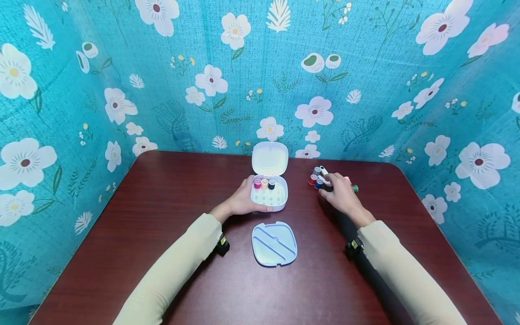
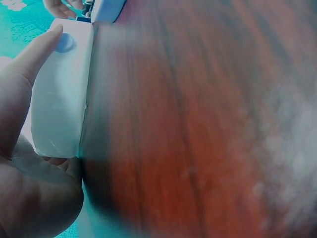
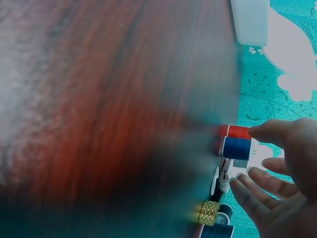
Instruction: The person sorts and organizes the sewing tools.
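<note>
My left hand (image 1: 241,198) grips the left side of a white sewing box (image 1: 279,208), its thumb along the front wall. The box's hinged lid stands up; inside, a pink spool (image 1: 257,183), a cream spool (image 1: 265,184) and a black spool (image 1: 271,184) stand in the back row of a pegged base. Over loose sewing things at the right is my right hand (image 1: 343,194), fingers spread. Its thumb is close to a red thread spool (image 3: 238,132) and a blue thread spool (image 3: 237,148); whether it touches them I cannot tell.
A pale blue divided tray (image 1: 274,243) lies in front of the box. Beside the right hand are a grey spool (image 1: 317,170), a green spool (image 1: 355,188), a gold thimble (image 3: 209,213) and a small white-handled tool (image 1: 323,170). Flowered cloth (image 1: 276,90) hangs behind the brown table.
</note>
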The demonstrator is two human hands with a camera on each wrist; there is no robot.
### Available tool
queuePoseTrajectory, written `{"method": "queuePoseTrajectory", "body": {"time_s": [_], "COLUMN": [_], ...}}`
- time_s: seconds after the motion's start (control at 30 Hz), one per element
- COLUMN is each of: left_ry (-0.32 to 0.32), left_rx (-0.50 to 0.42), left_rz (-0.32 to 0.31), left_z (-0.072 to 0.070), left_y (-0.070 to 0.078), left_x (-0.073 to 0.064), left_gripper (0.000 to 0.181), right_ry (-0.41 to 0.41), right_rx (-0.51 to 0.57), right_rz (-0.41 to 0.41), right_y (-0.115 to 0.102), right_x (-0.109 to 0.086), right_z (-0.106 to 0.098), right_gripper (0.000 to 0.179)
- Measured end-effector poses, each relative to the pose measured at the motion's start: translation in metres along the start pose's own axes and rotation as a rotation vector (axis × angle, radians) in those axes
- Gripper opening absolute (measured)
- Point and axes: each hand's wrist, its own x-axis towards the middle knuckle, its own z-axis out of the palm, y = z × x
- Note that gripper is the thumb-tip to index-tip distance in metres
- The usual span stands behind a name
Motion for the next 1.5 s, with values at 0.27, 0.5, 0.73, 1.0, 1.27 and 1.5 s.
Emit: {"method": "queuePoseTrajectory", "body": {"time_s": [0.27,0.5,0.73,1.0,1.27,1.5], "left_ry": [0.009,0.000,-0.002,-0.017,-0.010,-0.006], "left_rx": [-0.009,0.002,0.006,0.001,0.004,0.005], "left_rz": [0.006,0.002,-0.002,-0.021,-0.013,-0.002], "left_z": [0.001,-0.001,0.000,0.000,0.000,-0.001], "left_y": [-0.001,0.001,0.000,-0.002,-0.003,-0.001], "left_x": [0.000,0.000,0.000,-0.001,0.002,0.001], "left_gripper": [0.119,0.122,0.121,0.120,0.121,0.121], "right_ry": [0.006,-0.040,-0.044,-0.041,-0.008,0.005], "right_rx": [0.025,0.064,0.101,0.125,0.135,0.132], "right_rz": [-0.010,0.046,0.088,0.110,0.129,0.123], "right_y": [0.003,0.002,0.004,0.004,0.004,0.005], "right_x": [0.009,0.010,0.014,0.018,0.021,0.022], "right_z": [0.002,0.003,0.006,0.011,0.013,0.016], "right_gripper": [0.046,0.045,0.043,0.040,0.029,0.028]}}
